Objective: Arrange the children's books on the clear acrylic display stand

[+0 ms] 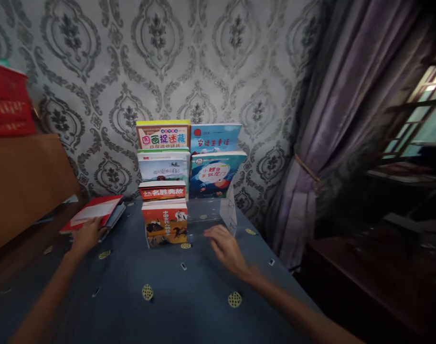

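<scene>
Head view: a blue cloth (189,301) carries a transparent stand (228,215) with books in tiers.
Left hand (86,235): on the pile at left; whether its fingers pinch, I cannot tell.
Right hand (227,248): near the stand's lower right front, fingers close together and loosely extended, nothing visible in them.
Red book (112,204): lies atop the pile; a one-sided pull could make it slide off, I think.
Orange book (165,227): could tip if the right hand bumps the stand.

I see the left hand (86,235) touching a red book (108,204). The right hand (225,248) is near a clear rack (229,215) of books (216,177).
</scene>
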The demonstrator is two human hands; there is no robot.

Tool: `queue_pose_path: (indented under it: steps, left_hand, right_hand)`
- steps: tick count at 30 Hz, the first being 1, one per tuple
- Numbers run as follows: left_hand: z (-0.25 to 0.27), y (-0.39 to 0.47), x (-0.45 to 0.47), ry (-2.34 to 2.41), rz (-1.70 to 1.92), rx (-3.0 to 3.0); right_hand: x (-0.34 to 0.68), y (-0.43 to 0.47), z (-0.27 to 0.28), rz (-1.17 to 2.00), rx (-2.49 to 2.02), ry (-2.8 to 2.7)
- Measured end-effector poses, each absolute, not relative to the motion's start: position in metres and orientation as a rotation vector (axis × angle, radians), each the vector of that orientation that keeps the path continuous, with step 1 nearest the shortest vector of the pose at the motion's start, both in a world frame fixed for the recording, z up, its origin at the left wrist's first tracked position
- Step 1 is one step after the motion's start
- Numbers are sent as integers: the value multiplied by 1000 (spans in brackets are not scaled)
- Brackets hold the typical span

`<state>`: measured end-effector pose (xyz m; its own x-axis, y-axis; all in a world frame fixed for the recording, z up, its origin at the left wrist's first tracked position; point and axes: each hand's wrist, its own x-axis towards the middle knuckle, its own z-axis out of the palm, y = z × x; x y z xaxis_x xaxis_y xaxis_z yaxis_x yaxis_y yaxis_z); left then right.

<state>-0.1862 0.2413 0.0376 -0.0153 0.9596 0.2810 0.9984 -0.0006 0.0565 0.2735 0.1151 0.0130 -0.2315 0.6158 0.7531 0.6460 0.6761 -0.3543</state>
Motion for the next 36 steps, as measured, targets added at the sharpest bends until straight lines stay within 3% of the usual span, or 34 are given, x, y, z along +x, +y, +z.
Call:
queue_pose_path:
  steps: [5, 14, 27, 32, 36]
  left_hand:
    - [46, 238, -184, -2068, -368, -2086]
    - [58, 188, -159, -1890, 27, -2072]
    - [31, 48, -80, -1801, 464, -2425]
    - [38, -3, -26, -1608, 450, -2715]
    - [26, -26, 8, -1376, 193, -2976]
  right_hand:
    - [227, 89, -16, 203, -999, -1901]
    - [198, 80, -43, 410, -975, -1867]
    - [197, 71, -39, 542, -1013, -1920]
    - [193, 66, -39, 588, -988, -1969]
    - [188, 60, -34, 627, -931, -1998]
